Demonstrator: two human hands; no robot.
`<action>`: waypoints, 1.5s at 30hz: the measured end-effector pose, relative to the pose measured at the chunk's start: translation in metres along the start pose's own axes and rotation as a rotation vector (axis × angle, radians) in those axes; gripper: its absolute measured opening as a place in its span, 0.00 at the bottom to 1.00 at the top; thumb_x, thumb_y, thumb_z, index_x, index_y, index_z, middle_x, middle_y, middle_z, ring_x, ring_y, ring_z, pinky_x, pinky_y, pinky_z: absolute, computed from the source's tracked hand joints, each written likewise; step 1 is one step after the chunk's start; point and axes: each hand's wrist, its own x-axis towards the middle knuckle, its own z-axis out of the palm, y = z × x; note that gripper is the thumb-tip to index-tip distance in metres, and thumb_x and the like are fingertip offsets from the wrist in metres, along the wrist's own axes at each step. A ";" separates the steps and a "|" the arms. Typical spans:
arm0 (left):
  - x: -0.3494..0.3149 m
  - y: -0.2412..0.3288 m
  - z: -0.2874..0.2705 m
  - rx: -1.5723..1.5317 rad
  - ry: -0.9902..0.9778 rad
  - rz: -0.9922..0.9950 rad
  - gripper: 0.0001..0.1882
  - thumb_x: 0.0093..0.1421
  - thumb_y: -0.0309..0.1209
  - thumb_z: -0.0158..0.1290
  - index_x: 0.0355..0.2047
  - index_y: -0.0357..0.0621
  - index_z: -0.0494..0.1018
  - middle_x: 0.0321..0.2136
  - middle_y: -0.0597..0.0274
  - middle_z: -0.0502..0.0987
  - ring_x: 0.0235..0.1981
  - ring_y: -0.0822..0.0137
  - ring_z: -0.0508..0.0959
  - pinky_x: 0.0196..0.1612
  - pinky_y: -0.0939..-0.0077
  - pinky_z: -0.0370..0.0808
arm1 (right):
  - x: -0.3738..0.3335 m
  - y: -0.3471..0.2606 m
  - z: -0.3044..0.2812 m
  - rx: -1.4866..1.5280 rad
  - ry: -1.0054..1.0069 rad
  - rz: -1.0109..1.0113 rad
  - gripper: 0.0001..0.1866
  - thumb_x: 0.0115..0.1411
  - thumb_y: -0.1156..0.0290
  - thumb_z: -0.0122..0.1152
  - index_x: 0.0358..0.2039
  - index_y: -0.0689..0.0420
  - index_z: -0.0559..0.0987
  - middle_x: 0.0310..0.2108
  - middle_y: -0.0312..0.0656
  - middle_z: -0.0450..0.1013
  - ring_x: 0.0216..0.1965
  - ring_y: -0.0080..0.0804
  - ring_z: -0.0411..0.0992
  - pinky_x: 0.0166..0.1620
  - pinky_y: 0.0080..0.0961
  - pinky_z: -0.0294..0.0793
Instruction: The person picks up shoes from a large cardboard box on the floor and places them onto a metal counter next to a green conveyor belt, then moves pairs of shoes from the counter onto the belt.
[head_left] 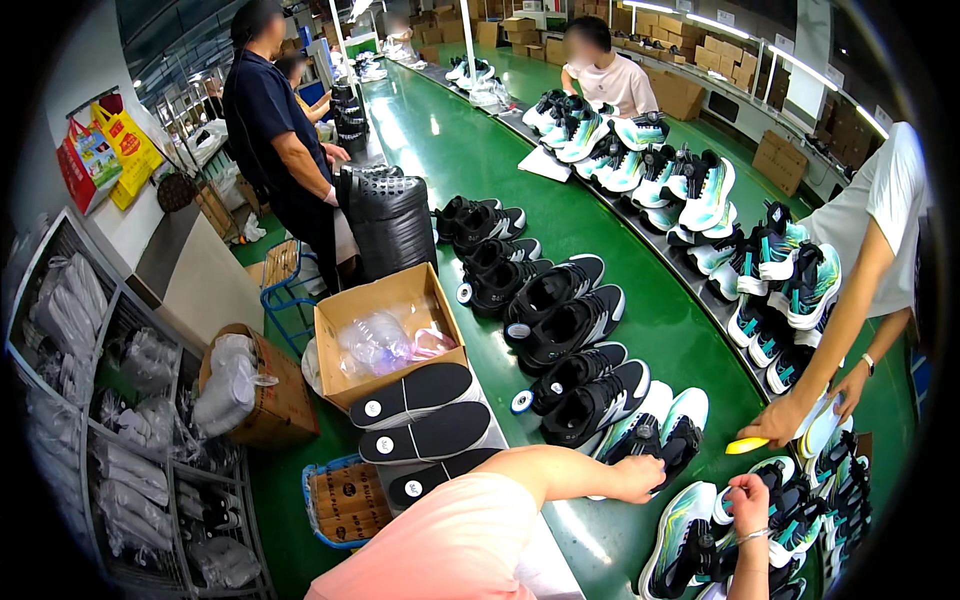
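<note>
A pair of white-and-teal sneakers with black collars stands on the green belt in front of me. My left hand, reaching in from a pink sleeve, is closed at the collar of this pair, fingers pressed together on it. More such sneakers lie nearer, on the right. Above them hovers my right hand, a bracelet at the wrist, its fingers curled together. Whatever those fingers pinch, if anything, is too small to make out. Beyond it, a co-worker's hand holds a yellow flat piece.
Black sneakers line the belt ahead. Piled sneakers fill the raised shelf along its right. On my left are a cardboard box with plastic bags, black insoles and stacked black insoles. Co-workers stand around the line.
</note>
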 end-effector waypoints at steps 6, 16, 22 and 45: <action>0.002 -0.001 0.001 0.047 0.019 0.021 0.16 0.39 0.34 0.54 0.27 0.37 0.69 0.31 0.51 0.68 0.33 0.54 0.71 0.33 0.64 0.71 | -0.048 0.017 0.022 -0.433 0.036 -0.202 0.05 0.45 0.76 0.50 0.25 0.59 0.71 0.22 0.39 0.67 0.23 0.29 0.67 0.25 0.21 0.65; -0.001 -0.008 0.002 0.061 0.038 0.000 0.16 0.39 0.35 0.55 0.27 0.36 0.69 0.30 0.51 0.68 0.32 0.54 0.72 0.34 0.65 0.71 | -0.086 0.028 0.060 -0.963 0.109 -0.242 0.18 0.31 0.67 0.60 0.27 0.56 0.72 0.40 0.43 0.63 0.43 0.41 0.59 0.45 0.38 0.56; -0.002 -0.010 -0.004 0.064 0.020 -0.001 0.16 0.39 0.35 0.55 0.27 0.36 0.69 0.30 0.51 0.69 0.33 0.55 0.72 0.34 0.65 0.71 | -0.089 0.040 0.068 -1.037 0.192 -0.374 0.18 0.32 0.69 0.57 0.29 0.57 0.71 0.41 0.47 0.63 0.45 0.44 0.58 0.48 0.40 0.53; 0.001 -0.008 -0.021 0.080 -0.026 0.003 0.17 0.37 0.35 0.55 0.26 0.35 0.71 0.29 0.50 0.70 0.32 0.54 0.72 0.35 0.66 0.71 | -0.099 0.035 0.081 -0.965 0.302 -0.369 0.20 0.32 0.69 0.55 0.31 0.57 0.70 0.41 0.49 0.63 0.46 0.47 0.58 0.51 0.43 0.49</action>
